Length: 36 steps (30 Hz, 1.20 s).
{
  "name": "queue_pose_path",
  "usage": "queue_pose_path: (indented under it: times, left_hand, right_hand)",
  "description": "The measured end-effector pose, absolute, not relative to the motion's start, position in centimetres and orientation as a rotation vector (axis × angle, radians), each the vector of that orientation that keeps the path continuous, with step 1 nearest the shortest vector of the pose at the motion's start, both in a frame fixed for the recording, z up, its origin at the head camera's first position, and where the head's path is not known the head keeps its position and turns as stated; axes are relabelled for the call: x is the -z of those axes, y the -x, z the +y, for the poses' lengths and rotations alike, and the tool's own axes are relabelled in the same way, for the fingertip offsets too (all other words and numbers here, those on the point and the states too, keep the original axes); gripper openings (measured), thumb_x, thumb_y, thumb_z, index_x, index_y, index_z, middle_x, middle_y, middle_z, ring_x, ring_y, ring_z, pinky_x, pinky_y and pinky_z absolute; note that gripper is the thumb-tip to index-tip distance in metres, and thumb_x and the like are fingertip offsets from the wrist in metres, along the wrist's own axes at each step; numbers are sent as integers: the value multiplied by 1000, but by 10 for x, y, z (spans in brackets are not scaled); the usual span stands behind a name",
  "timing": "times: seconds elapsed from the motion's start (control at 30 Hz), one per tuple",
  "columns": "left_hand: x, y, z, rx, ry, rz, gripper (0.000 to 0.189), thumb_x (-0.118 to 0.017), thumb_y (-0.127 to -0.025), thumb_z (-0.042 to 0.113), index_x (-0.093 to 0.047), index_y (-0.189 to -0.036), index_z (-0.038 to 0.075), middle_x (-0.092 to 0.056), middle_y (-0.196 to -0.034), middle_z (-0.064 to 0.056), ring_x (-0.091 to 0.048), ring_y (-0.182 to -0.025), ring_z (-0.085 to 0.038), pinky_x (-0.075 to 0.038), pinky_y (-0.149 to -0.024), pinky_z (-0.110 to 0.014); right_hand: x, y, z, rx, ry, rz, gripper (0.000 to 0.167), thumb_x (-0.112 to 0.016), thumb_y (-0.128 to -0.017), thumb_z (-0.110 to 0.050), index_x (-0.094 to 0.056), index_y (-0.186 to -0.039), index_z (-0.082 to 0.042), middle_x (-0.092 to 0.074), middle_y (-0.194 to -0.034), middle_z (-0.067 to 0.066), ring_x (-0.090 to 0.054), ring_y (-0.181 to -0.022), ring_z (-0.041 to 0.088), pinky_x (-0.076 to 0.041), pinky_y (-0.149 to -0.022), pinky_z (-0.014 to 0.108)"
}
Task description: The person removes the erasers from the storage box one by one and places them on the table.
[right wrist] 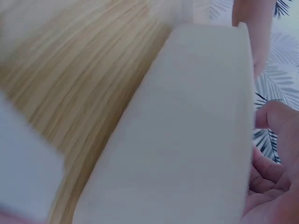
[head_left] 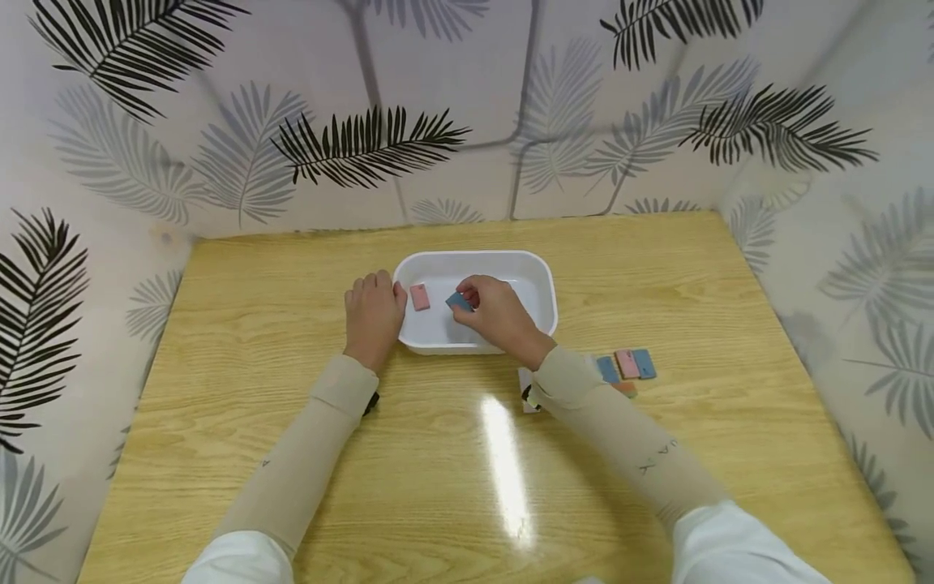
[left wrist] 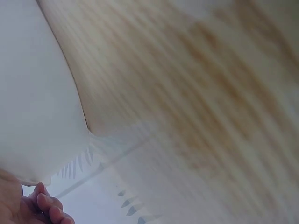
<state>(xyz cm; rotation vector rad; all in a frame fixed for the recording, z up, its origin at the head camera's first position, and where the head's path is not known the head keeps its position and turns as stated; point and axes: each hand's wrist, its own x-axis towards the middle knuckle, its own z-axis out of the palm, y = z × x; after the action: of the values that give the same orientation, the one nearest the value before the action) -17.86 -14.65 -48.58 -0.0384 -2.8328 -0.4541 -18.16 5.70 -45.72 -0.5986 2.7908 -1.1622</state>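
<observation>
A white plastic tray [head_left: 477,345] stands towards the back of the table. My left hand [head_left: 374,316] is at its left rim, the thumb over the edge and the other fingers loosely bent outside. In the left wrist view those fingertips [left wrist: 56,212] appear beyond the tray wall [left wrist: 42,93]. Above the tray floor my right hand [head_left: 503,316] pinches a small blue rectangular tile [head_left: 460,302] between thumb and fingers. A pink tile [head_left: 419,297] lies inside the tray near its left end. The right wrist view shows the hand's bent fingers, but the tile is hidden there.
To the right of the tray, on the wooden table [head_left: 255,324], lie more tiles: a pink one [head_left: 626,364], blue ones [head_left: 644,363] and an orange one [head_left: 625,389]. The right forearm partly covers this group. A pale piece [head_left: 526,380] lies under the right wrist. Leaf-patterned cloth surrounds the table.
</observation>
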Motion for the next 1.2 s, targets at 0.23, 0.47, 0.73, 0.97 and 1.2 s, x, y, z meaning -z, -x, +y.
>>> queue_pose_path:
  times: [0.23, 0.47, 0.73, 0.97, 1.2]
  left_hand:
    - [489, 181, -147, 466, 20, -2863, 30, -40, -97, 26, -51, -91, -1, -51, -80, -13, -45, -75, -29, -35, -69, -41]
    - [489, 178, -148, 504, 3, -2867, 29, -42, -97, 26, -51, -92, -1, -51, -82, -13, -44, -77, -29, -34, -68, -40]
    - [488, 179, -145, 527, 19, -2850, 27, -43, -97, 24, -51, -91, -1, -50, -80, -12, -43, -75, -29, -33, -67, -40]
    - [490, 180, -144, 509, 35, -2847, 28, -43, -96, 25, -51, -90, -1, -50, -79, -13, -44, -73, -30, -34, -66, -40]
    - [490, 179, -144, 520, 33, -2849, 28, -44, -96, 24, -51, -92, -2, -50, -79, -13, -44, -73, -30, -34, -66, -41]
  right_hand:
    - [444, 167, 90, 1151, 694, 2769, 23, -66, -82, -16, -62, -102, -4, -62, -89, 1, -57, -80, 12, -47, -73, 25]
    - [433, 154, 126, 987, 835, 2718, 26, -67, -83, -15, -61, -106, -5, -60, -95, 0, -56, -85, 13, -48, -77, 32]
    - [430, 139, 178, 932, 927, 2679, 27, -71, -81, -13, -61, -105, -6, -60, -96, 1, -58, -87, 13, -49, -78, 37]
    - [438, 125, 220, 882, 922, 2711, 27, -73, -79, -12, -62, -103, -6, -62, -95, 1, -60, -86, 14, -49, -77, 38]
    - [448, 111, 253, 865, 892, 2753, 29, -72, -80, -11, -62, -106, -4, -62, -96, 2, -60, -86, 16, -50, -75, 38]
